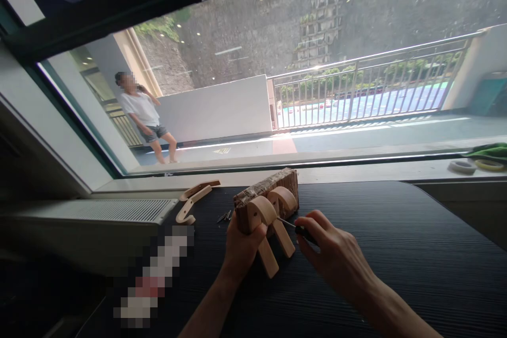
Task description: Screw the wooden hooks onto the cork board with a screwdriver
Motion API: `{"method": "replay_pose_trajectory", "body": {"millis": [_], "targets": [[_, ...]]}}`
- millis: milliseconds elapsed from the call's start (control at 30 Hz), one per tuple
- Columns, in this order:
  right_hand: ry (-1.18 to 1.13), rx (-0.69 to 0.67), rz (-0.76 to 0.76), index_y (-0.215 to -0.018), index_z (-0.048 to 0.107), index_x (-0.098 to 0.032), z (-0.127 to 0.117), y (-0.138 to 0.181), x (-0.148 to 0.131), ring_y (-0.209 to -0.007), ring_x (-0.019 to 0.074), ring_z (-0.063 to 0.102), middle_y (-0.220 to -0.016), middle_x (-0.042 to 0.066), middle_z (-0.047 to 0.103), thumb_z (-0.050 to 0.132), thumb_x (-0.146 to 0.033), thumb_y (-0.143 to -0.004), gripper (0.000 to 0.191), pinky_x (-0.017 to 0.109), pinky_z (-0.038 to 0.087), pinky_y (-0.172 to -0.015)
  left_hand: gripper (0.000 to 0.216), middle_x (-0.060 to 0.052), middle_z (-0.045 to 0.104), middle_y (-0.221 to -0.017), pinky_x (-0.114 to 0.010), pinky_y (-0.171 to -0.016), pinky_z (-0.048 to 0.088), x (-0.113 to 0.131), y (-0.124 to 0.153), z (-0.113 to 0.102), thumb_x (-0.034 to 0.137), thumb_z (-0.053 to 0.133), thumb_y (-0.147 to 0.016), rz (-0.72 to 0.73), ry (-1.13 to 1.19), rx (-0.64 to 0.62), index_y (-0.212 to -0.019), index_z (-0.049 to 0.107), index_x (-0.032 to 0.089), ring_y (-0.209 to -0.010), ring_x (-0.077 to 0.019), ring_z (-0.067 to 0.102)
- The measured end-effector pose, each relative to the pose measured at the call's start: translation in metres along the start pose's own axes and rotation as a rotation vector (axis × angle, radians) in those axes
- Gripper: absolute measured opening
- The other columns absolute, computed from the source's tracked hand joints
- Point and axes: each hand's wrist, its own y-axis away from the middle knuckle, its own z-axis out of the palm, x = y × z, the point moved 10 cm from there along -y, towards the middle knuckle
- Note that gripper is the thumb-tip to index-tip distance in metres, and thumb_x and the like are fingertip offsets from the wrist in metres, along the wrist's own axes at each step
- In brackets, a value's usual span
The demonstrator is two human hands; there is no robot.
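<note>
My left hand (242,245) is wrapped round the left end of a wooden block (273,186) with rough bark along its top edge. Two curved wooden hooks (266,210) sit against the block's near face, their straight ends pointing down toward me. My right hand (330,243) grips the dark handle of a screwdriver (304,232). Its thin shaft points left to the hooks, and the tip meets the wood near the right hook; exactly where is hard to see. Left of the block, several screws (225,216) lie on the dark table (396,264).
Two more wooden hooks (192,206) lie at the table's back left, beside a vent grille (134,210). Rolls of tape (462,167) and a green cloth (493,152) rest on the right windowsill. Beyond the glass, a person (143,111) stands on a walkway with a railing (356,92).
</note>
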Motion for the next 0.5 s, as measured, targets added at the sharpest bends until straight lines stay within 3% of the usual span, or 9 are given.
{"method": "replay_pose_trajectory", "body": {"millis": [133, 233, 367, 500], "targets": [[0.005, 0.041, -0.074, -0.094, 0.06, -0.019, 0.004, 0.003, -0.008, -0.061, 0.0122, 0.058, -0.084, 0.004, 0.062, 0.042, -0.02, -0.089, 0.019, 0.023, 0.039, -0.053, 0.027, -0.004, 0.066, -0.078, -0.028, -0.064, 0.048, -0.004, 0.0, 0.001, 0.021, 0.07, -0.062, 0.008, -0.018, -0.009, -0.088, 0.063, 0.014, -0.071, -0.019, 0.06], [-0.178, 0.038, 0.08, -0.09, 0.06, -0.019, 0.006, 0.0, 0.005, -0.066, 0.0152, 0.06, -0.08, 0.003, 0.063, 0.046, -0.026, -0.088, 0.016, 0.026, 0.044, -0.058, 0.03, -0.002, 0.065, -0.076, -0.027, -0.063, 0.048, 0.0, 0.002, 0.001, 0.019, 0.07, -0.061, 0.042, -0.001, 0.004, -0.09, 0.061, 0.015, -0.068, -0.0179, 0.06], [-0.495, -0.105, 0.324, -0.084, 0.061, -0.018, 0.02, -0.001, 0.023, -0.07, 0.0171, 0.063, -0.075, 0.003, 0.066, 0.047, -0.035, -0.087, 0.023, 0.026, 0.049, -0.061, 0.034, -0.001, 0.065, -0.08, -0.026, -0.065, 0.048, 0.003, 0.004, 0.005, 0.015, 0.069, -0.061, 0.048, 0.054, -0.024, -0.093, 0.059, 0.017, -0.07, -0.017, 0.06], [-0.337, -0.095, 0.281, -0.091, 0.061, -0.02, 0.013, -0.002, 0.024, -0.069, 0.0172, 0.063, -0.079, 0.002, 0.066, 0.048, -0.037, -0.086, 0.022, 0.027, 0.048, -0.059, 0.035, -0.001, 0.064, -0.08, -0.025, -0.066, 0.048, 0.004, 0.005, 0.005, 0.015, 0.069, -0.061, 0.039, 0.05, -0.003, -0.095, 0.057, 0.017, -0.071, -0.0163, 0.059]]}}
